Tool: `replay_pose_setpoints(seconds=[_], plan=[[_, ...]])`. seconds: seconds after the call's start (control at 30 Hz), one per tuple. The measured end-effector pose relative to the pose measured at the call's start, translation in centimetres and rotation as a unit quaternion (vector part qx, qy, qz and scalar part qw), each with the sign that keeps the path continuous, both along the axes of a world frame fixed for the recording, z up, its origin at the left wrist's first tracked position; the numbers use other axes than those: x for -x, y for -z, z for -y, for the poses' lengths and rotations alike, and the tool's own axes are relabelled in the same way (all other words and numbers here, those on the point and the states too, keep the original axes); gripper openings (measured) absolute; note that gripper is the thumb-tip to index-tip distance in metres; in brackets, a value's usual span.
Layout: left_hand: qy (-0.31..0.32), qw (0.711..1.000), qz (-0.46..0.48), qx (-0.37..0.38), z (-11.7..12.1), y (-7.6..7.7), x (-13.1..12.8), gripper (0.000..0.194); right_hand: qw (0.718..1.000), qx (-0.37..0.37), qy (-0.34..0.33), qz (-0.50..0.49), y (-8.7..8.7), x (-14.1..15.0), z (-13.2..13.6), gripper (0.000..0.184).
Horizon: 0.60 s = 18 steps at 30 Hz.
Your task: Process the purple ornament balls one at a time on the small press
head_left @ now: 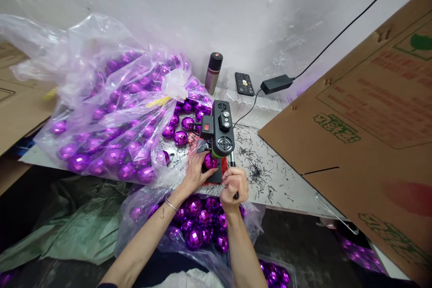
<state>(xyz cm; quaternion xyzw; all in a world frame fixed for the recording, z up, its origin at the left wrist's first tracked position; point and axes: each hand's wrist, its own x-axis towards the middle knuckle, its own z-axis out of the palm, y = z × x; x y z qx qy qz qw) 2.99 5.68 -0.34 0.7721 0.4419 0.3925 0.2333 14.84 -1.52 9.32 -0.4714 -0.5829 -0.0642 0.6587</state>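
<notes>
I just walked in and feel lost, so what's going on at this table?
The person's left hand holds a shiny purple ball under a small black machine, and the right hand grips the machine's lever. More such balls sit in a big clear bag on the left, and others lie loose beside the machine. Little black bits are scattered over the table.

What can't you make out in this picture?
All in the head view:
- Top of the purple ball: hidden by the machine.
- Part of the lever: covered by the right hand.
- Far end of the cable: cut off by the top edge.
- Small print on the carton: too blurred.
</notes>
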Motion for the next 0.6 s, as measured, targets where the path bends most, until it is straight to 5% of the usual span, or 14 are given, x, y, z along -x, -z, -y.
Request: replay_pose_setpoints(seconds=[0.6], plan=[[0.012,1.000,0.013,0.004,-0.1,-0.1,0.0,0.061,0.999,-0.042,-0.001,-0.015,2.4,0.0,-0.8,0.042]])
